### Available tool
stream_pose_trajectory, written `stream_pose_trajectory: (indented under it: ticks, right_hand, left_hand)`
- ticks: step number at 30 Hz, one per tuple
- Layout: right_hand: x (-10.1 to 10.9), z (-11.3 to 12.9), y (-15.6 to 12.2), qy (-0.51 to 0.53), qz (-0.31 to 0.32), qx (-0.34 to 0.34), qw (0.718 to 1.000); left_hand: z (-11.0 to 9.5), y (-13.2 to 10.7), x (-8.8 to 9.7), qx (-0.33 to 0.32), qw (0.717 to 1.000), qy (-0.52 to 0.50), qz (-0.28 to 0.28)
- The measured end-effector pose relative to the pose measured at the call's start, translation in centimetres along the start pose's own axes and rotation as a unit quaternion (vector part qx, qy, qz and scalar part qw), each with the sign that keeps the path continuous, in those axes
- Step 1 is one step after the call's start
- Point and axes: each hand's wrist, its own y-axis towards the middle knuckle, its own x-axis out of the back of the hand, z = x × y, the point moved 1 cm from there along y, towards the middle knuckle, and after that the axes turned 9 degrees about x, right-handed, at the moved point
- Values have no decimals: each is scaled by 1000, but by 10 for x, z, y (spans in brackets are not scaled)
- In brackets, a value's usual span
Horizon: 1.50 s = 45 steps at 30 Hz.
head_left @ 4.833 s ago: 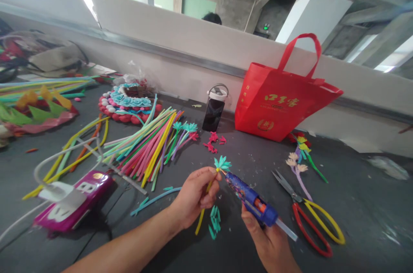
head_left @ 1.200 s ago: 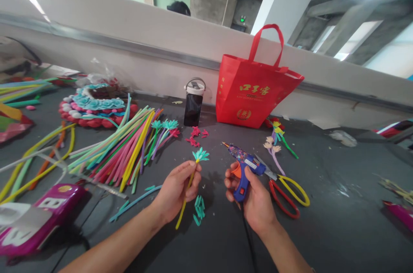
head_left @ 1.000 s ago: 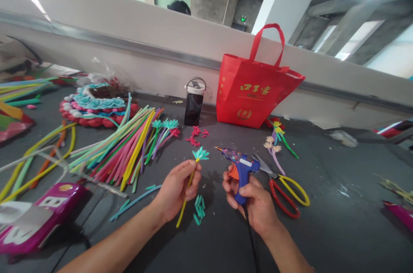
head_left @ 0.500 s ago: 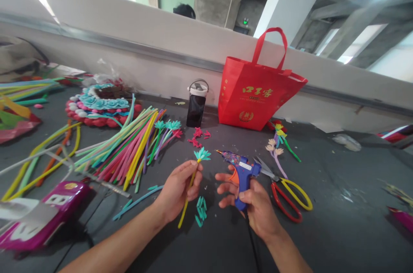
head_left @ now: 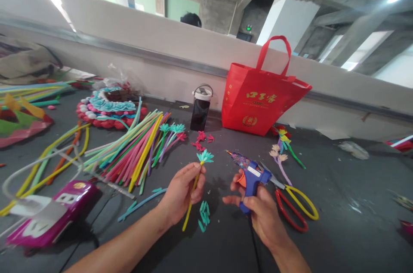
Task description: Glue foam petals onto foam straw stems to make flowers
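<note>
My left hand (head_left: pixel 185 193) pinches the yellow stem of a pipe-cleaner flower (head_left: pixel 205 157), whose turquoise petals point up and away from me. My right hand (head_left: pixel 260 204) is wrapped round the handle of a blue hot glue gun (head_left: pixel 253 176) with an orange trigger. Its nozzle points left, apart from the flower, and some of my right fingers stretch out past the trigger. Below the flower lie several short teal pipe-cleaner pieces (head_left: pixel 204 216). Scissors (head_left: pixel 292 202) with one red and one yellow handle loop rest beside the glue gun, their blades partly behind it.
A fan of coloured pipe cleaners (head_left: pixel 132 148) spreads to the left, near a purple power strip (head_left: pixel 61 213) with white plugs. Behind stand a dark bottle (head_left: pixel 200 114) and a red bag (head_left: pixel 264 96). Pink pieces (head_left: pixel 200 137) and pale flowers (head_left: pixel 278 153) lie on the table.
The whole view has shifted slightly, with things now a little lower and further right. My right hand's fingers have curled in closer to the trigger. Both hands keep their hold.
</note>
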Motion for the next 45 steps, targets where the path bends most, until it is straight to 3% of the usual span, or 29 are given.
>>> stream_pose_trajectory:
  ticks: [6,11,18,22,28,37,45]
  right_hand:
    - [4,-1,7,-86,75,0,993]
    - [6,-3,10,-61,87,-6,994]
    - [3,0,9,-14,64,-27,997]
    - [4,-2,10,-12,6,-32,999]
    - [6,-3,12,-50,-59,21,997]
    - [0,1,-6,-214,-60,149,963]
    - [-5,-6,-14,-277,-36,136,950]
  left_hand:
    - [0,0,0,-5,1000,0,4]
    - [-2,-1,-2,-11,1000,-3,0]
    - [0,-1,0,-9,1000,-8,14]
    - [1,-1,1,-9,1000,-8,13]
    - [0,-1,-1,-4,1000,-2,3]
    - [-1,-1,-2,-14,1000,-15,-13]
    - [0,-1,0,-10,1000,-20,-14]
